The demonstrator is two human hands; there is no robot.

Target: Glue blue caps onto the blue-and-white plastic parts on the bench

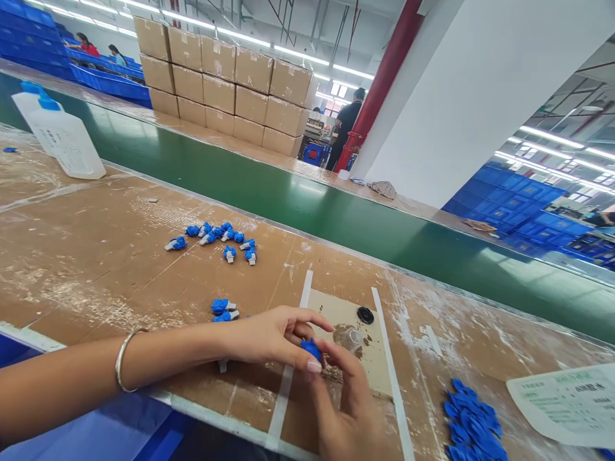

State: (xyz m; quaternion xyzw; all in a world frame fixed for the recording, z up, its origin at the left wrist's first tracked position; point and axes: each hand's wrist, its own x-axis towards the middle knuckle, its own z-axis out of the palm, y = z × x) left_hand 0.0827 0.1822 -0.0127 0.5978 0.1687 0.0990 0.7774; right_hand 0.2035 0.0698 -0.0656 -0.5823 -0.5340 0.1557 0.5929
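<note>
My left hand [273, 336], a thin bangle on its wrist, pinches a small blue plastic part [311, 349] between thumb and fingers. My right hand [348, 400] comes up from below and its fingers close on the same part. Both hands hover over a taped-down card patch [336, 307] with a small clear cup [354, 338] and a black round cap [365, 314] on it. Two finished blue-and-white pieces [222, 310] lie just left of my left hand.
Several blue-and-white pieces [221, 238] are scattered farther back on the brown worktable [96, 243]. A heap of blue parts [473, 422] and a paper sheet [567, 400] lie at right. A white bottle [67, 137] stands far left. Behind runs a green conveyor belt [307, 205], stacked cartons [225, 83] beyond.
</note>
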